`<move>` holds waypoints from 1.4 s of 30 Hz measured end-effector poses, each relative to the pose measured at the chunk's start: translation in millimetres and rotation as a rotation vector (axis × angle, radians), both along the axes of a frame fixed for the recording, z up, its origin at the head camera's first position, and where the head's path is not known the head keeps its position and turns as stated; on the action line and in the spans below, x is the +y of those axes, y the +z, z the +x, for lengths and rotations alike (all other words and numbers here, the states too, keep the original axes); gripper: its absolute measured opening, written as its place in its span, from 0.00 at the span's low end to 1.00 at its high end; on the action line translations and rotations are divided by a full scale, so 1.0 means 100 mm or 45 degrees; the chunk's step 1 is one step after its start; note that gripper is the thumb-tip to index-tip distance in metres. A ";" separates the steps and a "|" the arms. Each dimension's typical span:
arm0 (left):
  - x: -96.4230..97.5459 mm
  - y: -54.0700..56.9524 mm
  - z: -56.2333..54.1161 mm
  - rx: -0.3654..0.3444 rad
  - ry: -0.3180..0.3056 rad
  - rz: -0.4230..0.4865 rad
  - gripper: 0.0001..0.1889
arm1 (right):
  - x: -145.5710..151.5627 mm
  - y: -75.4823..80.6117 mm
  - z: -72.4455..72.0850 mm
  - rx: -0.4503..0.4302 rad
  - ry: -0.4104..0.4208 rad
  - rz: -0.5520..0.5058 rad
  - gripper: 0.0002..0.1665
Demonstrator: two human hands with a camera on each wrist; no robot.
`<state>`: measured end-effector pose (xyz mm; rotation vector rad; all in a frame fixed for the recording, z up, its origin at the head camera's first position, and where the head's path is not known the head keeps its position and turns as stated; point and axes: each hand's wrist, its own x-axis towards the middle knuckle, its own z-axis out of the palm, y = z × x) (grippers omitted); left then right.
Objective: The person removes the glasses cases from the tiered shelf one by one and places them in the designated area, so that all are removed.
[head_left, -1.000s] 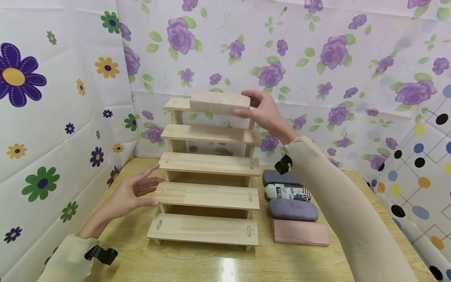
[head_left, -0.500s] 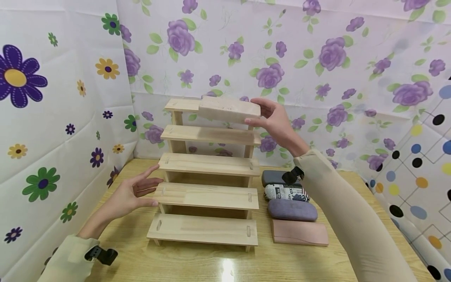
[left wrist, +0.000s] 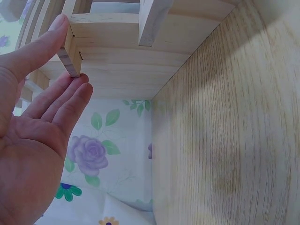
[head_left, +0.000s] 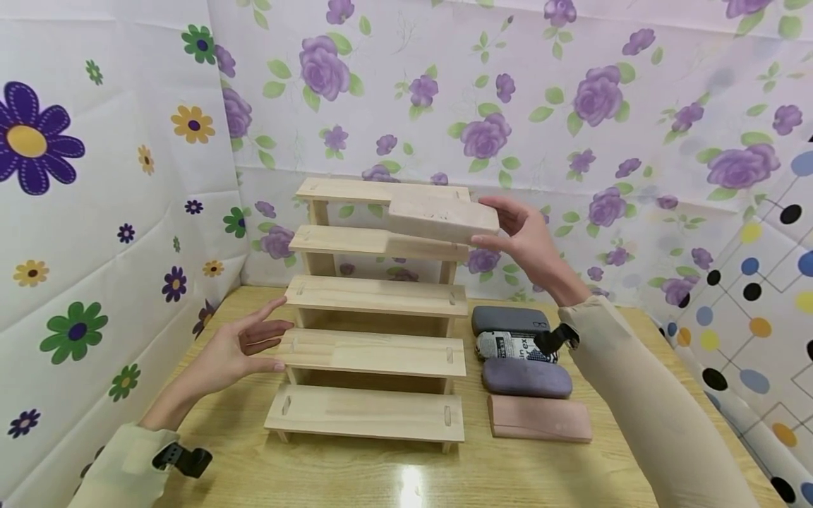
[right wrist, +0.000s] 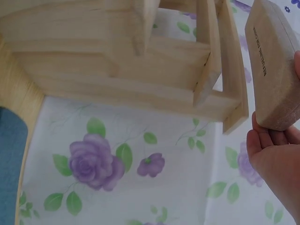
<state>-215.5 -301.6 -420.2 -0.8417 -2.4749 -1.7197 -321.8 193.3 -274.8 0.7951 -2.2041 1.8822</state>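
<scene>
My right hand (head_left: 532,238) grips one end of a pale beige glasses case (head_left: 438,219), thumb in front and fingers behind. The case hangs tilted in front of the top shelf of a wooden stepped rack (head_left: 375,295), overlapping the second shelf in the head view. Seen from the right wrist, the case (right wrist: 269,65) shows small dark lettering and stands apart from the rack's boards. At the rack's left side, my left hand (head_left: 222,356) pinches the end of the second-lowest shelf. In the left wrist view, the thumb and fingertips of this hand (left wrist: 37,126) meet opposite corners of that board (left wrist: 69,54).
Right of the rack, several cases lie in a column on the wooden table (head_left: 508,473): dark grey (head_left: 508,319), newspaper-print (head_left: 508,346), purple-grey (head_left: 527,379) and pink (head_left: 540,418). Flower-printed sheets (head_left: 394,92) stand behind and to the left; a dotted sheet (head_left: 756,310) is on the right.
My right hand has moved the beige case off the top shelf, to the right and downward in the head view. The left hand and the other cases have not moved.
</scene>
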 end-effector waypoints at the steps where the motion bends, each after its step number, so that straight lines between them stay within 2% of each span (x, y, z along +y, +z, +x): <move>1: 0.00 0.00 0.00 -0.001 -0.001 -0.001 0.58 | 0.04 -0.02 0.02 0.000 -0.004 0.002 0.40; 12: 0.00 -0.01 -0.01 -0.007 -0.003 0.002 0.57 | 0.45 -0.24 0.19 0.014 0.012 0.063 0.39; 27: 0.01 -0.01 -0.01 -0.001 0.010 0.004 0.57 | 1.02 -0.56 0.53 0.011 0.010 0.029 0.39; 33: 0.01 0.00 0.00 0.014 0.011 -0.012 0.57 | 1.26 -0.65 0.67 -0.036 0.027 -0.013 0.40; 42: 0.01 0.02 0.01 0.012 0.002 -0.012 0.57 | 1.55 -0.78 0.87 -0.089 -0.103 0.061 0.41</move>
